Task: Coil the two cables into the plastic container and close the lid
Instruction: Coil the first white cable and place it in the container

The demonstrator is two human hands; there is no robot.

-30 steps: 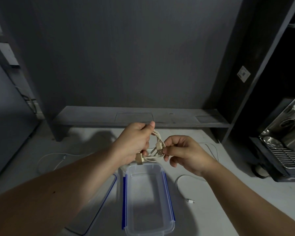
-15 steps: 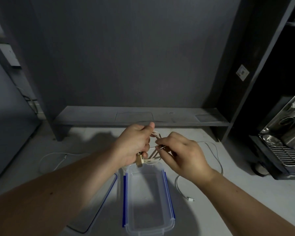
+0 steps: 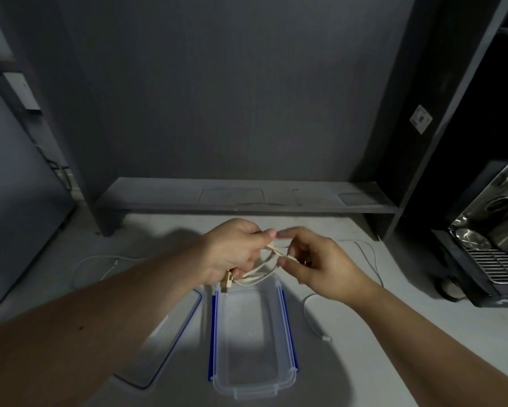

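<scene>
A cream cable [image 3: 257, 273] is bunched in loops between both hands, above the far end of the clear plastic container [image 3: 288, 374]. My left hand [image 3: 235, 254] grips the loops, and a plug end hangs below its palm. My right hand [image 3: 314, 262] pinches the same cable's strand with fingertips. The container has blue side clips, stands open and holds nothing. Its clear lid [image 3: 170, 342] lies flat to the left, partly under my left forearm. A second, white cable [image 3: 370, 259] lies loose on the table to the right, with its end near the container.
A thin white cord [image 3: 97, 259] lies on the table at the left. A low grey shelf [image 3: 246, 201] runs along the back wall. A metal rack with steel pots [image 3: 493, 245] stands at the right edge.
My right hand has moved up and right, drawing the cream cable's strand across the loops. The left hand keeps its grip almost in place.
</scene>
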